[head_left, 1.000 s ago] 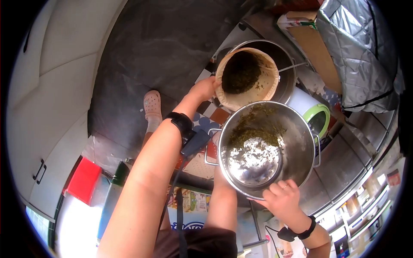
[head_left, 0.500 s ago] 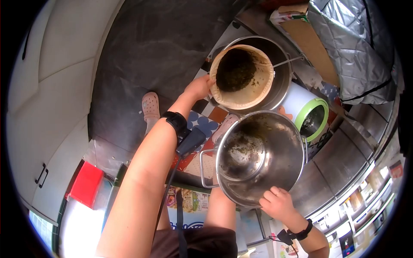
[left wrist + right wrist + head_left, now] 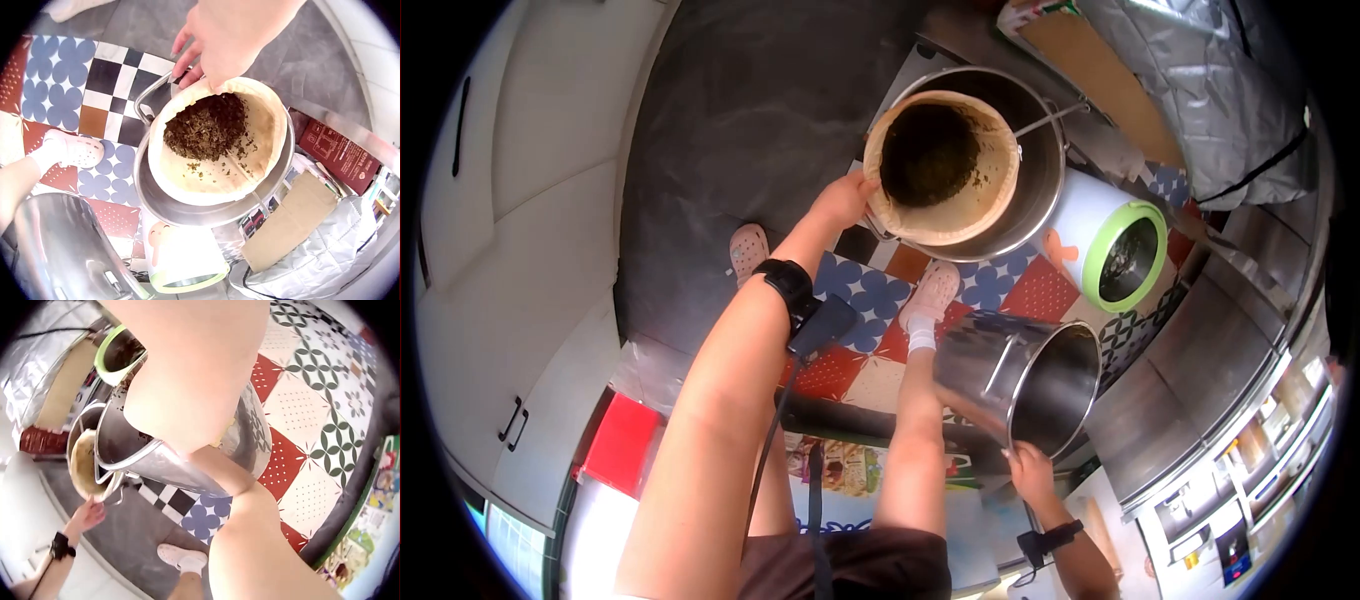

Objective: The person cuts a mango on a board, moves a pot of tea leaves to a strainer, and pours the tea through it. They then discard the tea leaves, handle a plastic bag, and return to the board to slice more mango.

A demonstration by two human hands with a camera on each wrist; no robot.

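My left hand (image 3: 842,200) pinches the rim of a round cream cloth strainer (image 3: 992,205), also facing up in the left wrist view. Dark wet leaves (image 3: 206,128) lie inside it, heaped toward the hand's side. The strainer sits in the mouth of a large steel pot (image 3: 1045,165), its thin metal handle reaching across the pot's rim. My right hand (image 3: 1033,478) grips the rim of a second steel pot (image 3: 978,372), which is tipped on its side with the mouth turned to the right. In the right wrist view, the forearm hides much of this pot.
A white bucket with a lime-green rim (image 3: 1093,265) lies tilted beside the large pot. Behind stand a cardboard box (image 3: 1100,80) and a silver quilted bag (image 3: 1200,100). My foot in a pink clog (image 3: 937,287) stands on patterned tiles. A red box (image 3: 622,440) is at left.
The right hand has drawn its pot down, away from the strainer, and swung its mouth from facing up to facing right. The left hand keeps its hold on the strainer's rim.
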